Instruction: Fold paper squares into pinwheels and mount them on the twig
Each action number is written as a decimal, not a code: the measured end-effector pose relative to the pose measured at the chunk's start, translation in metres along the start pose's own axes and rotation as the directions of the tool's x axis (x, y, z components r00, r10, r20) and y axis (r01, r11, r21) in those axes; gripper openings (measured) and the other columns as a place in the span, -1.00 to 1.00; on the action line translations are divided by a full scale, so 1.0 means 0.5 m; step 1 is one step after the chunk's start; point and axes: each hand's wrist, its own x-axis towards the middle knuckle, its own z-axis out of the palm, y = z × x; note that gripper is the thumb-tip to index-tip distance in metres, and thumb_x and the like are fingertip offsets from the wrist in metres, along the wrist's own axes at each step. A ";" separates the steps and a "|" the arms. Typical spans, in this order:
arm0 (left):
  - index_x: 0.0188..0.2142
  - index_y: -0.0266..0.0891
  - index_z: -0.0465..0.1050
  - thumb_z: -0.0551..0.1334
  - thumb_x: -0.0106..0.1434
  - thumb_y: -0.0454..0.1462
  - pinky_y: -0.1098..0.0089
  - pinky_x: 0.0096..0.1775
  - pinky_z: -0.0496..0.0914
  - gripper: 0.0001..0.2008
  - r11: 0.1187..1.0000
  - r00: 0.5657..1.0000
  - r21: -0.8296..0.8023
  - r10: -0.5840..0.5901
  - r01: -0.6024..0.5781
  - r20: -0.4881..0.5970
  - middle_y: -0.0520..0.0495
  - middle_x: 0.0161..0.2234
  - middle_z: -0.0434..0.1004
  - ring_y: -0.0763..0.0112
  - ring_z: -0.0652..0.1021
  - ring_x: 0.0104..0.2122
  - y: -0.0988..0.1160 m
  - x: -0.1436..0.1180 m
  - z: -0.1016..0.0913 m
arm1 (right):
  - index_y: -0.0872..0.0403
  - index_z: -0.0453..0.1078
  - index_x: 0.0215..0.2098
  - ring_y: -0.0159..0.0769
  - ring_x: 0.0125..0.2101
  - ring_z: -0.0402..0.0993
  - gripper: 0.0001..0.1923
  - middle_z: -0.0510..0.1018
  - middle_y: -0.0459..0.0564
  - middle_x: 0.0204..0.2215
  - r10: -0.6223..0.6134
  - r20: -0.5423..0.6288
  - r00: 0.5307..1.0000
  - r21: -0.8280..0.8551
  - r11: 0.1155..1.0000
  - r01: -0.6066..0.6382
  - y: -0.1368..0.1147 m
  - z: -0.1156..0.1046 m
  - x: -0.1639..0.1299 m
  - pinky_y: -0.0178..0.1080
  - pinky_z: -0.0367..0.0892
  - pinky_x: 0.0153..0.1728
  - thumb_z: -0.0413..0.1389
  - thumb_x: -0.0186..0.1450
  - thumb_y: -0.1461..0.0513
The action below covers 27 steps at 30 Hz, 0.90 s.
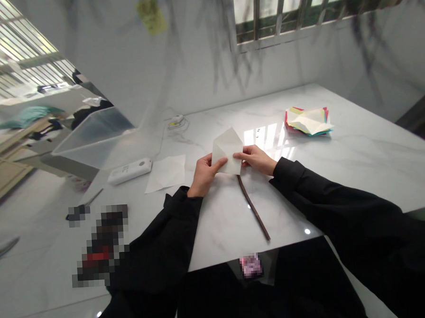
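Note:
Between my two hands is a cream sheet of paper (229,146) with fold creases, raised above the white marbled table (359,170). My left hand (206,173) pinches its left side, thumb on the front face. On its right edge my right hand (257,159) is closed the same way, thumb and fingers on the paper. A thin brown stick (253,206) lies on the table just below the paper, its upper end partly hidden behind it. Left of my left hand lies another creased white sheet (166,173).
A stack of coloured paper (308,120) sits at the back right. To the left are a white oblong device (130,171), a clear plastic bin (93,136), scissors-like tool (85,208) and a blurred-out dark object (103,245). A small cable (176,123) lies near the wall.

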 end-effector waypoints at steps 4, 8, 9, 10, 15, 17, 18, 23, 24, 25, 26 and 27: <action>-0.10 -0.32 0.64 0.53 0.07 0.03 0.26 -0.16 0.52 -0.46 1.000 1.000 -0.017 -0.007 0.007 0.002 -0.19 -0.17 0.71 0.18 0.63 -0.23 0.001 -0.001 -0.001 | 0.16 0.54 -0.35 -0.43 -0.52 0.36 -0.62 0.51 -0.09 -0.51 -0.023 -0.016 1.000 -0.026 0.999 0.023 -0.005 0.003 -0.005 -0.33 0.31 -0.47 0.36 0.19 -0.02; -0.11 -0.32 0.65 0.53 0.06 0.05 0.26 -0.14 0.51 -0.45 1.000 1.000 0.004 0.021 -0.021 -0.005 -0.19 -0.17 0.71 0.16 0.63 -0.21 0.009 -0.005 0.000 | 0.16 0.58 -0.27 -0.42 -0.52 0.36 -0.59 0.55 -0.06 -0.48 -0.025 -0.018 1.000 -0.031 0.999 0.024 -0.014 0.008 -0.012 -0.32 0.29 -0.47 0.35 0.20 -0.03; -0.11 -0.32 0.65 0.53 0.06 0.06 0.26 -0.14 0.51 -0.44 0.999 1.000 0.015 0.028 -0.028 -0.006 -0.19 -0.18 0.71 0.15 0.63 -0.21 0.010 -0.006 0.001 | 0.17 0.58 -0.26 -0.42 -0.52 0.36 -0.59 0.56 -0.06 -0.47 -0.019 -0.017 1.000 -0.031 0.999 0.019 -0.015 0.009 -0.013 -0.32 0.28 -0.47 0.35 0.20 -0.03; -0.11 -0.32 0.66 0.53 0.05 0.07 0.26 -0.14 0.51 -0.43 0.999 0.999 0.026 0.032 -0.032 -0.005 -0.18 -0.20 0.71 0.15 0.63 -0.21 0.011 -0.007 0.001 | 0.17 0.58 -0.25 -0.43 -0.52 0.36 -0.58 0.57 -0.05 -0.46 -0.015 -0.017 1.000 -0.029 0.999 0.014 -0.016 0.010 -0.013 -0.33 0.28 -0.47 0.35 0.19 -0.03; -0.15 -0.33 0.66 0.52 0.05 0.09 0.27 -0.17 0.50 -0.43 0.999 1.000 0.049 0.023 -0.022 -0.017 -0.17 -0.24 0.71 0.17 0.62 -0.24 0.010 -0.009 0.000 | 0.17 0.59 -0.24 -0.43 -0.52 0.35 -0.58 0.57 -0.05 -0.46 -0.035 -0.019 0.999 -0.033 0.999 0.035 -0.012 0.013 -0.013 -0.33 0.26 -0.48 0.34 0.19 -0.04; -0.16 -0.33 0.66 0.51 0.05 0.09 0.28 -0.19 0.50 -0.44 0.998 0.999 0.056 0.019 -0.017 -0.030 -0.16 -0.25 0.71 0.18 0.62 -0.26 0.009 -0.010 0.001 | 0.17 0.59 -0.27 -0.44 -0.53 0.33 -0.58 0.54 -0.07 -0.49 -0.047 -0.013 0.999 -0.049 0.998 0.046 -0.010 0.014 -0.012 -0.33 0.24 -0.50 0.34 0.19 -0.04; -0.16 -0.33 0.66 0.51 0.06 0.08 0.28 -0.20 0.49 -0.45 0.998 0.999 0.060 0.017 -0.015 -0.035 -0.16 -0.25 0.71 0.19 0.62 -0.27 0.008 -0.010 0.002 | 0.18 0.59 -0.28 -0.44 -0.54 0.32 -0.58 0.53 -0.07 -0.51 -0.050 -0.012 0.999 -0.055 0.997 0.050 -0.010 0.014 -0.012 -0.33 0.23 -0.51 0.34 0.19 -0.04; -0.16 -0.34 0.66 0.52 0.07 0.02 0.29 -0.20 0.50 -0.49 0.999 0.999 0.045 0.011 -0.009 -0.042 -0.17 -0.22 0.71 0.20 0.63 -0.27 0.009 -0.011 0.003 | 0.18 0.58 -0.31 -0.43 -0.54 0.30 -0.58 0.49 -0.09 -0.55 -0.041 -0.038 0.998 -0.072 0.997 0.038 -0.015 0.016 -0.015 -0.33 0.21 -0.52 0.34 0.19 -0.04; -0.16 -0.34 0.66 0.52 0.07 0.02 0.28 -0.20 0.50 -0.50 0.999 0.999 0.041 0.009 -0.007 -0.049 -0.18 -0.21 0.72 0.20 0.63 -0.27 0.009 -0.010 0.004 | 0.18 0.59 -0.30 -0.43 -0.54 0.30 -0.58 0.49 -0.09 -0.54 -0.036 -0.036 0.999 -0.071 0.997 0.033 -0.018 0.016 -0.017 -0.33 0.21 -0.52 0.34 0.19 -0.04; -0.16 -0.33 0.66 0.52 0.07 0.02 0.28 -0.21 0.50 -0.49 0.999 0.998 0.036 0.007 -0.005 -0.061 -0.18 -0.21 0.72 0.20 0.63 -0.27 0.009 -0.010 0.005 | 0.18 0.59 -0.28 -0.43 -0.54 0.30 -0.57 0.50 -0.09 -0.54 -0.029 -0.026 0.999 -0.069 0.997 0.027 -0.021 0.017 -0.019 -0.33 0.21 -0.51 0.34 0.19 -0.05; -0.16 -0.33 0.66 0.52 0.07 0.03 0.28 -0.21 0.51 -0.49 1.000 0.997 0.028 0.004 -0.002 -0.076 -0.18 -0.20 0.72 0.19 0.63 -0.27 0.008 -0.010 0.006 | 0.18 0.60 -0.27 -0.44 -0.55 0.30 -0.56 0.51 -0.09 -0.53 -0.022 -0.011 1.000 -0.069 0.997 0.021 -0.024 0.017 -0.021 -0.33 0.21 -0.51 0.35 0.19 -0.05; -0.16 -0.33 0.66 0.52 0.07 0.03 0.28 -0.22 0.51 -0.49 1.000 0.996 0.015 0.000 0.002 -0.092 -0.19 -0.19 0.72 0.19 0.64 -0.27 0.008 -0.010 0.008 | 0.18 0.60 -0.27 -0.44 -0.55 0.29 -0.55 0.51 -0.09 -0.53 -0.015 0.005 1.000 -0.073 0.997 0.015 -0.027 0.018 -0.023 -0.33 0.20 -0.52 0.36 0.17 -0.06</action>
